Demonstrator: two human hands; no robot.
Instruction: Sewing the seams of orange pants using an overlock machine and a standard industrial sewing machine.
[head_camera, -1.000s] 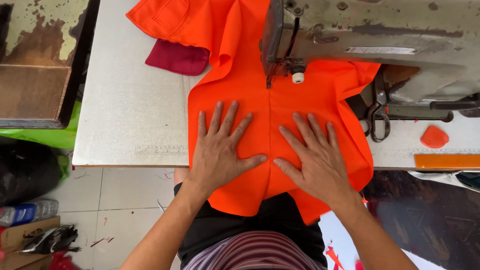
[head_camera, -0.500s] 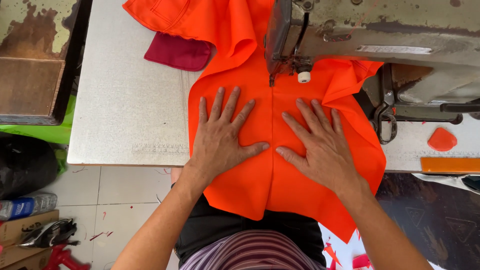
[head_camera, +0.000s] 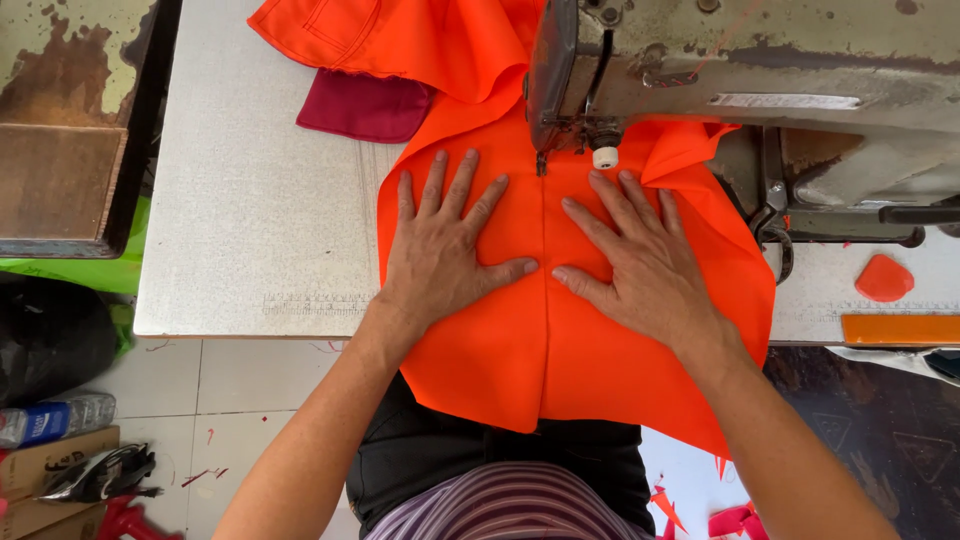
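Observation:
A bright orange fabric (head_camera: 545, 340) lies over the front edge of a grey sewing table (head_camera: 250, 220) and runs under the head of an old sewing machine (head_camera: 740, 60). My left hand (head_camera: 445, 245) lies flat on the cloth left of a centre seam, fingers spread. My right hand (head_camera: 640, 260) presses flat on the cloth right of the seam, fingertips close to the needle and presser foot (head_camera: 543, 160). Both hands hold nothing; they only press down. More orange cloth is bunched behind the machine at the top.
A dark red cloth piece (head_camera: 365, 105) lies on the table behind the orange fabric. An orange scrap (head_camera: 884, 278) and an orange strip (head_camera: 900, 328) sit at the right edge. A rusty cabinet (head_camera: 65, 130) stands left; bottle, boxes and scraps lie on the floor.
Both hands have slid forward with the orange fabric toward the needle, so the fingertips now lie nearer the presser foot and less cloth hangs over the table edge.

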